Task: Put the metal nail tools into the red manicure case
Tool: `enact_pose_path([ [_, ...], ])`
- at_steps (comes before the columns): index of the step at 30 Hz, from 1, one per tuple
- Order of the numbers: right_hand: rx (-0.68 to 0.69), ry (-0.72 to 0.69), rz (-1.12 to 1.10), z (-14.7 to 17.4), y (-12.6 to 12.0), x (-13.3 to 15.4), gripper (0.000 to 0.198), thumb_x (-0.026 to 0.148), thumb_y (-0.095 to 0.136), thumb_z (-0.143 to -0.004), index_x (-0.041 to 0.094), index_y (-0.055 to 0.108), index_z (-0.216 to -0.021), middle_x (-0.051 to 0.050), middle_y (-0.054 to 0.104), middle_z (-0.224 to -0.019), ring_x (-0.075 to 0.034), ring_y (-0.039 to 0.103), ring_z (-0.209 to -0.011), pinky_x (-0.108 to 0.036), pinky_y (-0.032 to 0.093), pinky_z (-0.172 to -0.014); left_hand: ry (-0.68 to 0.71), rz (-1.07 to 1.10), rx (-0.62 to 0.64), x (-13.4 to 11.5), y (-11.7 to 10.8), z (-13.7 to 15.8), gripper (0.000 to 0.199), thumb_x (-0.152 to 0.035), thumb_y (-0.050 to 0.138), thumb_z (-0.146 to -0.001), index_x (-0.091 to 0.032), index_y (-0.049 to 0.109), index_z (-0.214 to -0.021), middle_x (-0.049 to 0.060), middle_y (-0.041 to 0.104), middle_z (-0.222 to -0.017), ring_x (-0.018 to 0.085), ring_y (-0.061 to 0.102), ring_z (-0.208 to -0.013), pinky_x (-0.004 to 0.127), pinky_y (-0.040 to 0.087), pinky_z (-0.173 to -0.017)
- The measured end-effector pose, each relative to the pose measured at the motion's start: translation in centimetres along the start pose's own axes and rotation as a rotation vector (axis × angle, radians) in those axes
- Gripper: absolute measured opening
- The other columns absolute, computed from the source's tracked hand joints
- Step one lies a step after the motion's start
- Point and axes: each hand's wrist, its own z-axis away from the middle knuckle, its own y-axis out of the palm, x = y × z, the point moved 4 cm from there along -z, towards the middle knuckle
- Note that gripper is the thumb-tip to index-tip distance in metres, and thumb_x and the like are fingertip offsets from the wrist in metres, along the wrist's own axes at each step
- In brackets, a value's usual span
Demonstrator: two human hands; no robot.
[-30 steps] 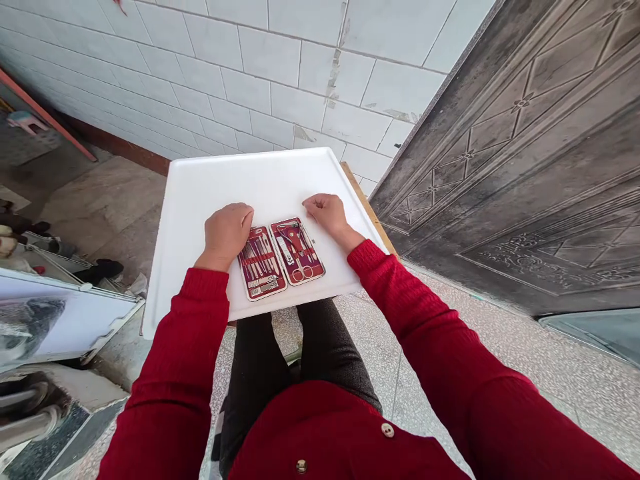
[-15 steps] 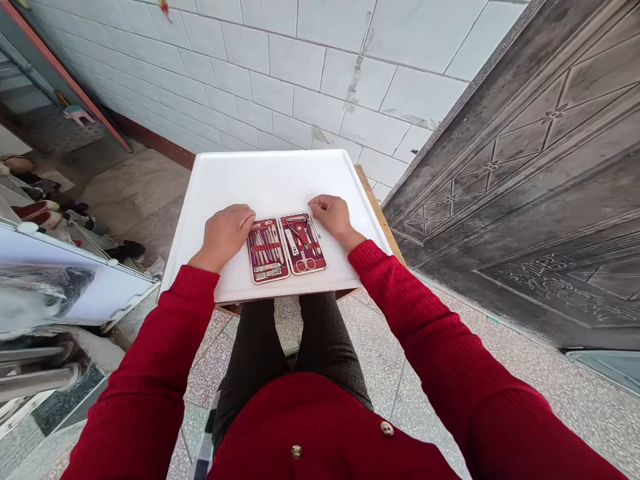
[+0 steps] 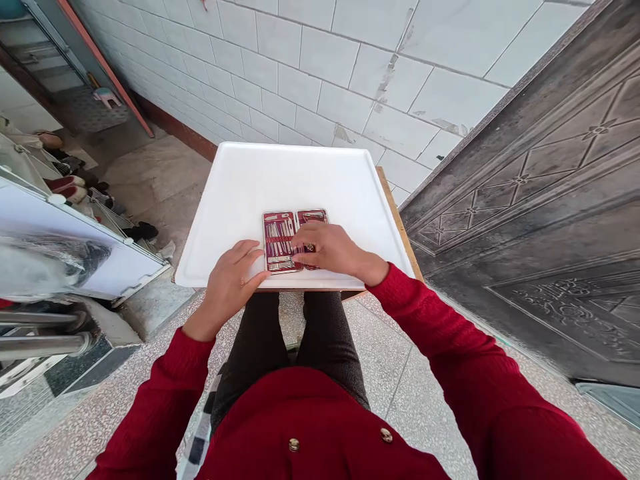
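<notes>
An unfolded manicure set (image 3: 281, 243) with a dark red lining lies near the front edge of a white tabletop (image 3: 295, 177). Small metal tools, several of them slim, stand in a row under a strap in its left half. My left hand (image 3: 233, 280) is at the case's left side, fingers and thumb apart, the thumb by the lower left corner. Across the right half reaches my right hand (image 3: 337, 250), covering most of the tools there. Its thumb and fingers are apart near the case's fold, and I see no tool lifted between them.
A white brick-patterned wall (image 3: 280, 80) rises behind the table. To the right stands a dark embossed metal door (image 3: 525, 180). Shoes (image 3: 70, 187) sit on a rack at the left, beside a white panel (image 3: 75, 247). My legs (image 3: 330, 340) are under the table's front edge.
My right hand has moved left from the case's right side to over its right half. My left hand has lowered and spread its fingers at the left edge. The view has shifted slightly.
</notes>
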Motion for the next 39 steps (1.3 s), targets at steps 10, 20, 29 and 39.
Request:
enact_pose_path([
  [10,0.274,-0.081,0.304,-0.8,1.6,2.6,0.01,0.024,0.069,-0.099,0.017,0.074,-0.101,-0.01,0.072,-0.107,-0.023,0.06,-0.102,-0.032,0.037,-0.076,0.011,-0.013,0.032,0.0,0.5,-0.8,0.052,-0.056,0.051,-0.104,-0.02,0.059,-0.141,0.014,0.061,-0.151,0.033,0.056,-0.141,0.053,0.046,-0.119],
  [20,0.391,-0.178,0.441,-1.7,1.2,3.0,0.008,0.019,0.064,-0.094,0.016,0.068,-0.087,-0.01,0.069,-0.094,-0.022,0.053,-0.087,-0.034,0.03,-0.071,0.008,0.003,0.044,0.9,1.2,-0.7,0.057,-0.055,0.055,-0.103,-0.021,0.057,-0.148,0.012,0.058,-0.158,0.031,0.053,-0.146,0.055,0.041,-0.125],
  [29,0.361,-0.124,0.418,-0.3,-1.8,2.5,0.015,0.018,0.072,-0.086,0.02,0.062,-0.074,-0.004,0.063,-0.08,-0.021,0.051,-0.079,-0.035,0.031,-0.068,0.005,-0.018,0.037,0.8,1.4,-0.3,0.056,-0.054,0.054,-0.104,-0.022,0.057,-0.149,0.012,0.058,-0.158,0.031,0.053,-0.147,0.054,0.041,-0.126],
  [39,0.196,-0.044,0.395,-8.4,-1.0,2.2,0.008,0.024,0.069,-0.09,0.02,0.07,-0.084,-0.004,0.068,-0.086,-0.02,0.056,-0.083,-0.033,0.029,-0.066,0.009,-0.044,0.026,0.6,1.5,-0.1,0.052,-0.05,0.057,-0.103,-0.022,0.06,-0.147,0.012,0.057,-0.159,0.033,0.053,-0.147,0.056,0.041,-0.127],
])
